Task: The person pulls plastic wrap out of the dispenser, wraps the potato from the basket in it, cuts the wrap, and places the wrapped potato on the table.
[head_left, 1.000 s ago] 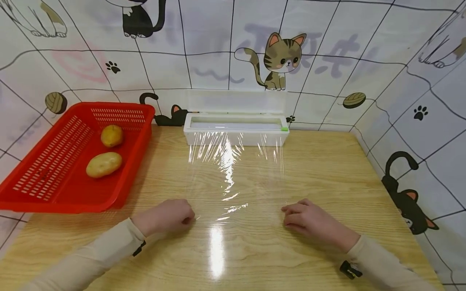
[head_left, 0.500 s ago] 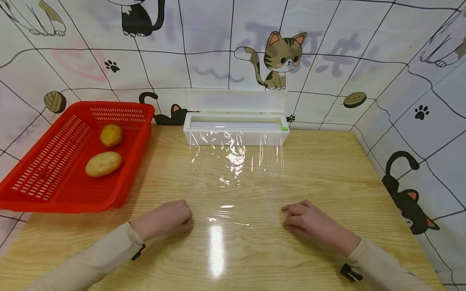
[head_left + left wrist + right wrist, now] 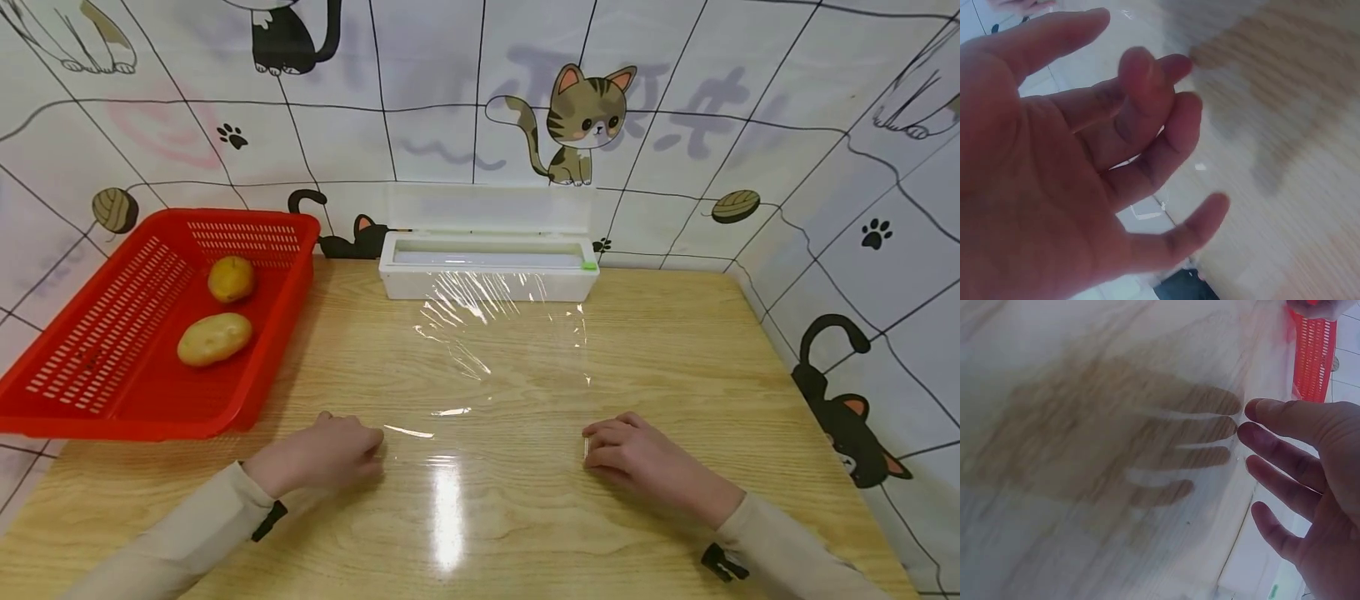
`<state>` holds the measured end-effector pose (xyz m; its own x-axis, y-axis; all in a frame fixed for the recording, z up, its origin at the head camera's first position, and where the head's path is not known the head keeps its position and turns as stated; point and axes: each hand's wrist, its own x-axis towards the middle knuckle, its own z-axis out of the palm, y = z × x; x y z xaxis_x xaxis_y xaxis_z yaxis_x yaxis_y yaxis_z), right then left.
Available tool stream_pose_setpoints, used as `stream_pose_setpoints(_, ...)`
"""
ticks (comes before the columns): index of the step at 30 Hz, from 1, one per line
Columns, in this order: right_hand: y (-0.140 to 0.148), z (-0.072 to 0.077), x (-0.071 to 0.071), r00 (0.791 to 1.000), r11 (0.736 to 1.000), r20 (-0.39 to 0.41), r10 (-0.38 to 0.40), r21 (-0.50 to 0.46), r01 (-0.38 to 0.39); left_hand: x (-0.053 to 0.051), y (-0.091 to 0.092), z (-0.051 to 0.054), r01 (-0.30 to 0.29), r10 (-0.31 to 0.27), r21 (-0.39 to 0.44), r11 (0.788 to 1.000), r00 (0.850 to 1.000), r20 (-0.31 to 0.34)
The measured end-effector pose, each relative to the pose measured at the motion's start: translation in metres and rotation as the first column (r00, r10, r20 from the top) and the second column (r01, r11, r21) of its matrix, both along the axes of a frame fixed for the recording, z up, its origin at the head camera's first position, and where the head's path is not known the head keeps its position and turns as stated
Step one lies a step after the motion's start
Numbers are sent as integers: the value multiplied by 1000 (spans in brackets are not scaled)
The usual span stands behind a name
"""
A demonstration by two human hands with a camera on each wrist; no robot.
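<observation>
A sheet of clear plastic wrap [image 3: 472,367] runs from a long white dispenser box [image 3: 487,283], lid raised, toward both hands over the wooden table. My right hand [image 3: 637,458] pinches the wrap's near right corner between thumb and index fingertips; the right wrist view shows those fingertips [image 3: 1254,412] meeting, other fingers spread. My left hand [image 3: 322,454] is beside the wrap's near left part. In the left wrist view the thumb stands apart, the fingers are loosely bent, and nothing is seen held. Whether the wrap touches the left hand, I cannot tell.
At the left stands a red plastic basket [image 3: 262,367] holding a potato [image 3: 215,340] and a rounder yellow-brown potato-like item [image 3: 231,279]. A white wall covering with cat drawings [image 3: 585,125] borders the table [image 3: 675,350] at the back and right.
My left hand has drawn back to the left and let go of the wrap. The wrap's left side has slackened and folded inward. My right hand has hardly moved.
</observation>
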<state>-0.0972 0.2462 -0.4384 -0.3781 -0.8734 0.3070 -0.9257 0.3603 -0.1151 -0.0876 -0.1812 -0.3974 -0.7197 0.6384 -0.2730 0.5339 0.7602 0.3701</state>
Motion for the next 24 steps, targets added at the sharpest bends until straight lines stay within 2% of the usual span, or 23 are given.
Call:
stream_pose_setpoints(3, 0, 0, 0, 1000, 1000, -1, -2, 7, 2, -1, -5, 2, -3, 3, 8, 1000, 1000, 27)
stream_pose_setpoints(6, -1, 2, 1, 1000, 1000, 0, -18, 15, 18, -3, -7, 4, 28, -30, 33, 999, 999, 38)
stream_pose_setpoints(10, -1, 5, 1, 999, 999, 6, -48, 13, 48, -9, -7, 7, 70, -71, 41, 997, 997, 25)
stream_pose_setpoints(13, 0, 8, -1, 998, 998, 4, -66, 10, 66, -14, -7, 13, 79, -80, 43, 996, 997, 18)
stream_pose_setpoints(19, 1, 12, -7, 996, 996, -25, -85, -22, 85, -25, -7, 27, 83, -83, 11, 996, 996, -11)
stream_pose_setpoints(22, 0, 12, -9, 996, 997, -32, -83, -11, 82, -32, -8, 39, 82, -82, -10, 997, 995, -48)
stream_pose_setpoints(24, 0, 12, -10, 996, 996, -30, -85, 3, 85, -37, -11, 50, 65, -65, -17, 998, 997, -50)
